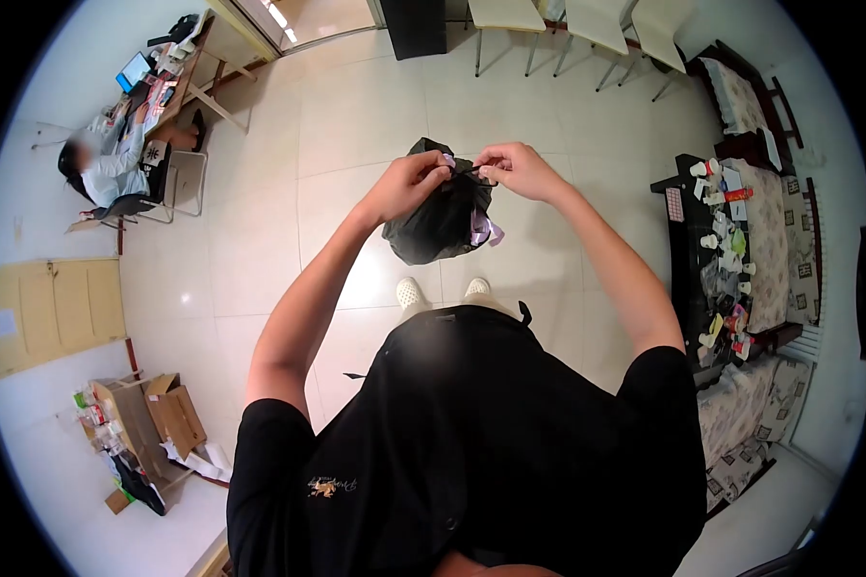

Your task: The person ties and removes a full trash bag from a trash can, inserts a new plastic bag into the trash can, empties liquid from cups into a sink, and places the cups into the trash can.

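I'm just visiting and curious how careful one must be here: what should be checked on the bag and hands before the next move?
1. Left hand has a grip: ok, fingers pinched at the top of the black bag.
2. Right hand has a grip: ok, thumb and fingers pinched at the bag's top too.
3. Bag's mouth fully closed: cannot tell, the hands partly hide it.
4. Nothing loose at the bag's side: not ok, a pale purple strip sticks out.
5. Bag resting on the floor: cannot tell from above.
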`<state>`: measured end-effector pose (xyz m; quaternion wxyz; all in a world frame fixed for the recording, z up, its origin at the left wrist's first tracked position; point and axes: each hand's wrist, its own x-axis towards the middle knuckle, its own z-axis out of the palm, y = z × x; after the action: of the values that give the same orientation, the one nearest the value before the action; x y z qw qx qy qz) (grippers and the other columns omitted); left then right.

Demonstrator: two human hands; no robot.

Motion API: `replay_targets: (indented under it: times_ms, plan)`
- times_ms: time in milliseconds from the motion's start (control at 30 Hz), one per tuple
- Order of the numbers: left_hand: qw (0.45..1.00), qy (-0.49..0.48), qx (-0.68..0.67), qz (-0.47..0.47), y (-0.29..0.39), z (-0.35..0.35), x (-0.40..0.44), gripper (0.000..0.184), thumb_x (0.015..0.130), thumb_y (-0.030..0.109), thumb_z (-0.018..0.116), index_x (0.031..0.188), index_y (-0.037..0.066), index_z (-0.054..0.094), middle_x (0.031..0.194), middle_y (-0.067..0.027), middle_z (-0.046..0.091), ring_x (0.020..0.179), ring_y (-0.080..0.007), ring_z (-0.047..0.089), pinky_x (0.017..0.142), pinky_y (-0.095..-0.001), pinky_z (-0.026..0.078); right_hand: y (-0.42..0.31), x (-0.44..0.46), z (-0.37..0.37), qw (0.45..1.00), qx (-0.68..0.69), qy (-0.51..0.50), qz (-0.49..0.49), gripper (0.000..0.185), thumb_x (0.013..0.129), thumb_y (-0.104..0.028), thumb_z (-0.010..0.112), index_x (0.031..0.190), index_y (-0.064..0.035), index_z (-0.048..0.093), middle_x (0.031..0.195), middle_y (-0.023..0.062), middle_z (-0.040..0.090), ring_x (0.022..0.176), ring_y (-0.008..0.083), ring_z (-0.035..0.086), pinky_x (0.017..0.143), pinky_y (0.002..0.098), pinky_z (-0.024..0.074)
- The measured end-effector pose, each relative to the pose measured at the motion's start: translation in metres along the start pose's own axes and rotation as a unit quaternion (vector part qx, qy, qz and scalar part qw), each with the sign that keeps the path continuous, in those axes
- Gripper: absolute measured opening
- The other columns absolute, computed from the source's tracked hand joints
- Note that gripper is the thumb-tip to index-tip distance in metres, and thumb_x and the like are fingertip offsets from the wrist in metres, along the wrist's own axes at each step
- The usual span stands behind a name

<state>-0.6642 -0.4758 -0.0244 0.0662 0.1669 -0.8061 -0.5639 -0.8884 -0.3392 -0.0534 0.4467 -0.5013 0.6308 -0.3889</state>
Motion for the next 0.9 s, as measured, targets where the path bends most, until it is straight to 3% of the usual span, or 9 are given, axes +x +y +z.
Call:
replay_targets:
  times_ms: [167, 300, 400, 467, 500, 600, 700, 800, 900]
  plan:
    - [0.989, 0.089, 0.087, 0.081, 0.001, -0.005, -0.002, 0.013, 0.096, 0.007, 0.062, 0.106, -0.001, 0.064, 0.081, -0.0051, 0.061, 0.071, -0.0135, 0.057, 0.067, -0.0285, 0.049, 0.018, 0.019, 0.024, 0.998, 0.057, -0.011, 0.025, 0.023, 0.091, -0.007, 0.064, 0.110, 0.0007, 0.073, 0.094, 0.0044, 0.072, 0.082, 0.0111, 0.064, 0.077, 0.0267, 0.0520]
    - [0.976, 0.159, 0.103, 0.107, -0.007, -0.006, -0.005, 0.015, 0.094, 0.006, 0.063, 0.107, 0.000, 0.067, 0.085, -0.0076, 0.062, 0.070, -0.0170, 0.059, 0.068, -0.0297, 0.050, 0.005, 0.028, 0.044, 0.988, 0.089, -0.072, 0.104, 0.025, 0.093, -0.011, 0.058, 0.111, -0.0066, 0.076, 0.090, 0.0007, 0.070, 0.074, 0.0072, 0.057, 0.067, 0.0227, 0.0451]
    - [0.970, 0.188, 0.137, 0.063, -0.014, -0.007, -0.004, 0.016, 0.093, 0.009, 0.063, 0.105, 0.001, 0.068, 0.085, -0.0142, 0.065, 0.068, -0.0238, 0.062, 0.066, -0.0340, 0.051, 0.008, 0.032, 0.058, 0.984, 0.127, -0.067, 0.106, 0.025, 0.094, -0.011, 0.057, 0.110, -0.0084, 0.076, 0.088, -0.0016, 0.068, 0.075, 0.0063, 0.055, 0.065, 0.0222, 0.0428]
    - [0.982, 0.183, 0.044, -0.031, -0.023, 0.000, -0.005, 0.015, 0.094, 0.009, 0.063, 0.105, 0.001, 0.068, 0.077, -0.0128, 0.067, 0.062, -0.0223, 0.063, 0.062, -0.0346, 0.050, 0.016, 0.028, 0.072, 0.981, 0.163, -0.038, 0.096, 0.022, 0.093, -0.014, 0.059, 0.108, -0.0086, 0.074, 0.094, -0.0031, 0.067, 0.082, 0.0067, 0.056, 0.068, 0.0233, 0.0440]
    - [0.980, 0.191, 0.039, -0.034, -0.028, 0.002, -0.005, 0.015, 0.095, 0.011, 0.063, 0.106, 0.002, 0.068, 0.072, -0.0115, 0.068, 0.061, -0.0191, 0.065, 0.059, -0.0326, 0.051, 0.019, 0.027, 0.075, 0.981, 0.161, -0.031, 0.099, 0.022, 0.093, -0.015, 0.060, 0.108, -0.0087, 0.073, 0.096, -0.0031, 0.067, 0.084, 0.0067, 0.056, 0.068, 0.0237, 0.0443]
    - [0.979, 0.197, -0.027, -0.035, -0.041, 0.015, -0.004, 0.014, 0.099, 0.010, 0.061, 0.106, -0.001, 0.066, 0.081, -0.0079, 0.071, 0.068, -0.0099, 0.065, 0.062, -0.0271, 0.053, 0.027, 0.025, 0.077, 0.981, 0.168, -0.004, 0.095, 0.020, 0.092, -0.019, 0.062, 0.107, -0.0090, 0.071, 0.099, -0.0030, 0.066, 0.086, 0.0068, 0.056, 0.068, 0.0246, 0.0445]
    - [0.960, 0.224, -0.133, -0.099, -0.062, 0.028, -0.007, 0.019, 0.101, 0.017, 0.061, 0.105, 0.000, 0.068, 0.085, -0.0066, 0.073, 0.073, -0.0112, 0.068, 0.064, -0.0272, 0.053, 0.030, 0.020, 0.085, 0.976, 0.193, 0.037, 0.097, 0.018, 0.092, -0.019, 0.062, 0.105, -0.0092, 0.071, 0.095, -0.0031, 0.064, 0.085, 0.0066, 0.055, 0.066, 0.0244, 0.0433]
    - [0.956, 0.161, -0.177, -0.168, -0.082, 0.033, -0.002, 0.032, 0.103, 0.028, 0.057, 0.098, 0.000, 0.071, 0.086, -0.0059, 0.074, 0.073, -0.0115, 0.068, 0.062, -0.0260, 0.053, 0.030, 0.014, 0.090, 0.970, 0.206, 0.083, 0.096, 0.016, 0.093, -0.018, 0.061, 0.102, -0.0086, 0.070, 0.094, -0.0027, 0.064, 0.081, 0.0066, 0.055, 0.066, 0.0238, 0.0424]
    - [0.928, 0.122, -0.263, -0.236, -0.090, 0.040, 0.013, 0.038, 0.103, 0.035, 0.055, 0.092, 0.003, 0.071, 0.082, -0.0042, 0.072, 0.065, -0.0088, 0.058, 0.055, -0.0236, 0.044, 0.030, 0.011, 0.093, 0.971, 0.199, 0.090, 0.095, 0.016, 0.092, -0.015, 0.062, 0.103, -0.0057, 0.068, 0.091, -0.0011, 0.064, 0.080, 0.0078, 0.057, 0.068, 0.0241, 0.0435]
